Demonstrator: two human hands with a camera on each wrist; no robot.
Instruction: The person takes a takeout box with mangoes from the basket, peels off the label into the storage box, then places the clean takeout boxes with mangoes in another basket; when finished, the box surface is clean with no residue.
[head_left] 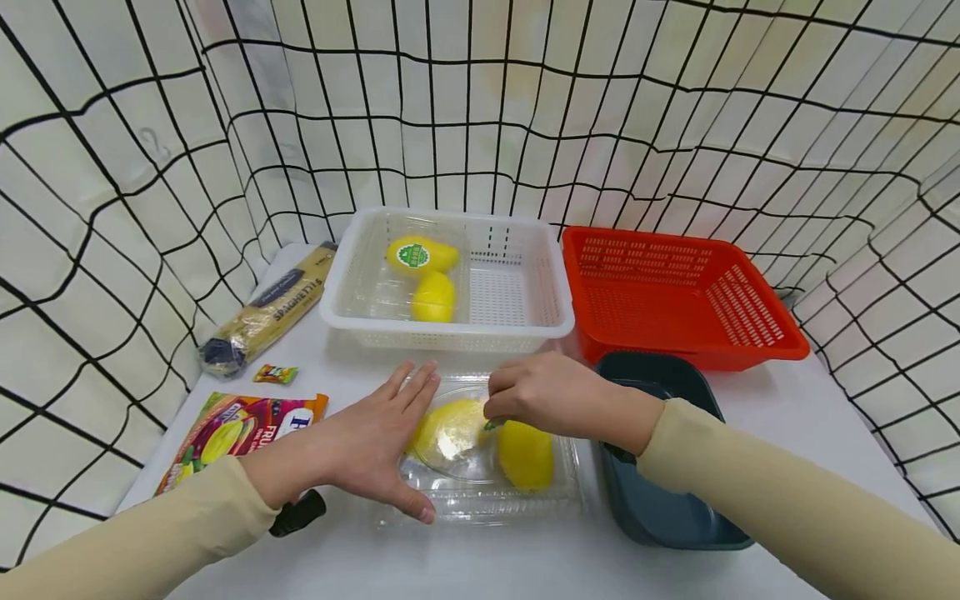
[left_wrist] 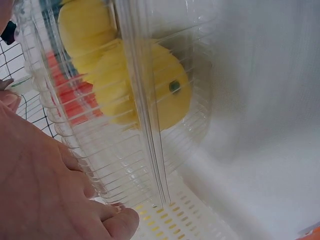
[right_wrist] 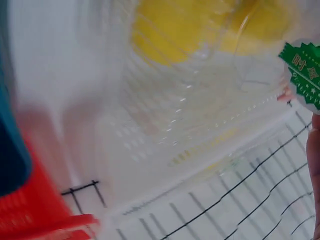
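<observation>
A clear plastic clamshell box (head_left: 487, 508) lies on the white table in front of me, with two yellow fruits (head_left: 527, 458) inside. My left hand (head_left: 375, 442) rests along the box's left side, fingers spread and straight; the left wrist view shows them at its ridged wall (left_wrist: 95, 165). Above the lid, my right hand (head_left: 551, 392) pinches a round sticker (right_wrist: 305, 70) with a green jagged edge and white lettering. Only a bit of green shows below those fingertips in the head view.
Behind is a white basket (head_left: 450, 340) holding another clear box with two yellow fruits (head_left: 433, 297). A red basket (head_left: 675, 333) stands back right, a dark blue-green bin (head_left: 675, 517) at right. Left lie a spaghetti pack (head_left: 277, 304), small candy (head_left: 275, 374) and fruit-candy bag (head_left: 225, 433). Black wire mesh surrounds the table.
</observation>
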